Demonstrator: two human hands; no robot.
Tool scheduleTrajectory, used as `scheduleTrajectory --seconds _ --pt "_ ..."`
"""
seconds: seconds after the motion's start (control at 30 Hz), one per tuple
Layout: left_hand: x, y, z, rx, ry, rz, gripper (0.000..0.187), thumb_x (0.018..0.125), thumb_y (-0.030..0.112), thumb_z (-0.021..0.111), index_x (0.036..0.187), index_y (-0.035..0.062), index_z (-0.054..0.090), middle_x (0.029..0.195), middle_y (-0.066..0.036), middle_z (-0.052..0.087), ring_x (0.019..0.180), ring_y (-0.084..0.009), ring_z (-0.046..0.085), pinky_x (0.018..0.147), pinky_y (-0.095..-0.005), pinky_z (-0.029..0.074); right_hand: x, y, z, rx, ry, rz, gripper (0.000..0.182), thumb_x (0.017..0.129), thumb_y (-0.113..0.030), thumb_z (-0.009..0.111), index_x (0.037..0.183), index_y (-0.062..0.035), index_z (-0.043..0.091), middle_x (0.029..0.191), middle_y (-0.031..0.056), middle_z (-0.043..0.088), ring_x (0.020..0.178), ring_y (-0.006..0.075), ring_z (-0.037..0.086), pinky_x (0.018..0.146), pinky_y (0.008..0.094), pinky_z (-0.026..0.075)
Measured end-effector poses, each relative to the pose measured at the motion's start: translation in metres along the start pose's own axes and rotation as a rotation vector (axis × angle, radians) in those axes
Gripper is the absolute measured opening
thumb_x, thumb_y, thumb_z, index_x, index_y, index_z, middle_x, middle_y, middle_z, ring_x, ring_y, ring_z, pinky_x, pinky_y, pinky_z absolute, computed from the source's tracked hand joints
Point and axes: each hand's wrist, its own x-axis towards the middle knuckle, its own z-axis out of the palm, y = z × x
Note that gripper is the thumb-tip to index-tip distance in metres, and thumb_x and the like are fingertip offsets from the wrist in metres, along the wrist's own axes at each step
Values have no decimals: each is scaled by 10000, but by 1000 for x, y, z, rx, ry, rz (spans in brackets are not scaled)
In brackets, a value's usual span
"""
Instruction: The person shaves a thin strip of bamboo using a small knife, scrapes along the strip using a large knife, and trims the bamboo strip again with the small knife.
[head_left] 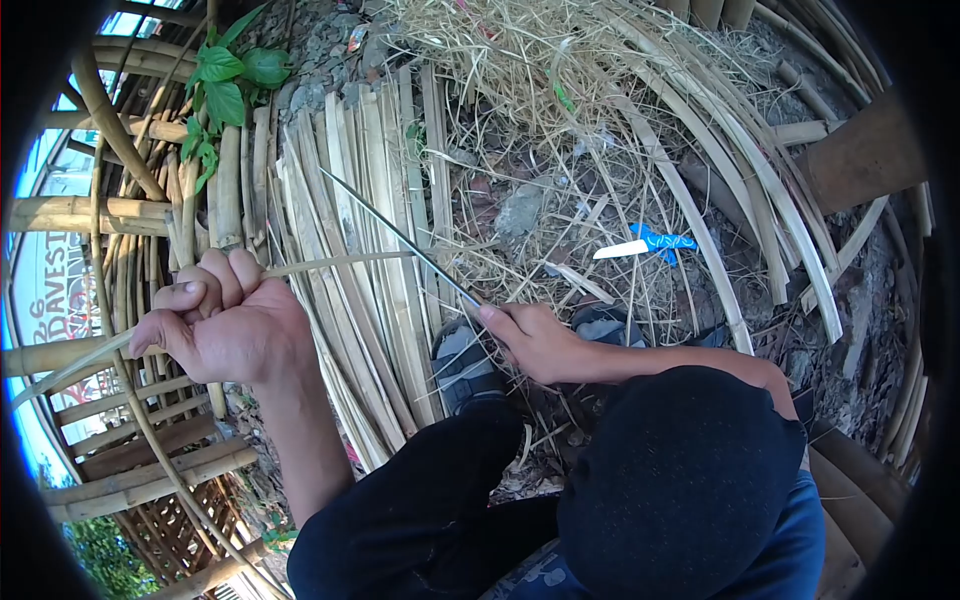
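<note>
My left hand [235, 320] is closed around a thin bamboo strip [340, 262], which runs out past both sides of the fist. One end of the strip reaches the blade of a long knife [385, 222]. Gripping that knife at its near end is my right hand [535, 340], with the thumb lying forward along it. The fingers hide the handle. Beneath the strip and blade, many split bamboo slats [345, 330] lie side by side on the ground. My sandalled foot [465, 365] is just beside the slats.
A small white-bladed knife with a blue handle [665, 243] lies on scattered shavings to the right. A heap of shavings [510, 70] is at the top, with long curved bamboo strips [740, 160] beside it. A bamboo fence [130, 215] stands at the left.
</note>
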Motion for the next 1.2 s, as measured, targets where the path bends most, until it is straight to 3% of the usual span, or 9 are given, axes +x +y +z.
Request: scheduleTrajectory --seconds 0.07,0.2,0.4,0.47,0.6,0.8,0.87,1.1,1.2 --pt "-1 -2 2 -22 -34 -15 574 978 491 351 588 88 469 516 29 231 464 -94 133 433 -252 121 0 -5 -3 61 25 67 473 1000 -345 386 794 49 548 513 49 509 448 126 500 449 328 430" --pt "-4 -2 2 -38 -114 -28 563 979 482 357 597 88 480 522 28 230 458 -95 141 424 -253 129 -3 -17 -10 32 -33 -79 486 1000 -357 387 807 55 557 516 49 511 457 126 518 453 315 439" --pt "-1 -2 3 -64 -104 -19 554 978 471 370 599 85 493 525 29 232 454 -93 148 417 -253 130 9 5 -5 -18 21 62 528 1001 -397 357 866 60 584 514 51 507 463 129 527 452 310 440" --pt "-1 -2 0 -74 -141 -37 555 977 469 374 599 83 497 524 29 235 453 -92 149 416 -252 129 7 -2 -3 76 54 14 552 1000 -421 341 886 60 587 515 58 513 456 140 531 452 319 442" --pt "-4 -1 5 -54 -116 -17 508 964 403 394 581 81 477 516 24 242 458 -94 155 419 -249 127 3 -15 -12 -169 5 -141 538 990 -425 369 866 58 570 496 64 498 449 164 531 448 332 431" --pt "-7 0 6 -65 -40 -24 484 958 354 412 561 79 454 503 19 235 465 -102 158 422 -251 120 13 12 -1 40 74 174 569 986 -447 356 827 58 563 503 84 510 466 168 540 471 341 437" --pt "-2 -2 -4 -84 -184 -24 580 958 528 383 617 79 519 511 31 223 449 -93 138 414 -250 123 6 -12 -6 46 75 5 554 989 -429 363 812 54 568 507 73 509 465 160 525 483 342 440" --pt "1 -1 -3 -29 -108 2 596 953 544 386 591 80 481 507 35 205 452 -92 130 416 -255 117 14 -13 -9 -58 -20 -156 486 994 -370 381 810 39 568 484 84 465 442 187 494 477 378 412" --pt "2 -1 -4 10 -27 -3 606 947 560 385 580 85 465 504 34 203 452 -93 128 417 -257 114 11 -16 -4 -58 16 -181 582 993 -408 363 755 84 562 490 167 501 442 294 519 495 443 436"
